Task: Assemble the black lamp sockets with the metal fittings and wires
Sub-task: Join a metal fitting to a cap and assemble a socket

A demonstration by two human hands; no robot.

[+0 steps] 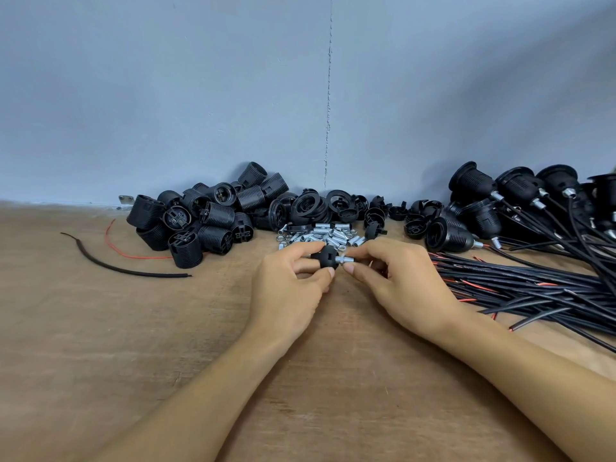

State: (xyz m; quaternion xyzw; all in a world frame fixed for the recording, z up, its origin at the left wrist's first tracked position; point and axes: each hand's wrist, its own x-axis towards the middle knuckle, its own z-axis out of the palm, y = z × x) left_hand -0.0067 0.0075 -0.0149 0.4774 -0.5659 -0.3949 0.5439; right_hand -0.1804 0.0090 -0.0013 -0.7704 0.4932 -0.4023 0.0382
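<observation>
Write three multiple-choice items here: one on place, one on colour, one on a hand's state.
1. The pile of metal fittings lies: A beyond the left hand and right hand; B at the far left; C nearest the camera.
2. The thin loose wire at left is: A blue; B red; C yellow.
3. The right hand: A lies flat; B pinches a threaded fitting at the black cap; C hangs idle.
A, it lies behind both hands; B, red shows plainly; B, thumb and finger pinch it.

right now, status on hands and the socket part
Left hand grips black socket cap. Right hand pinches threaded metal fitting at its end. Nothing in the way; wire bundle lies to the right.
</observation>
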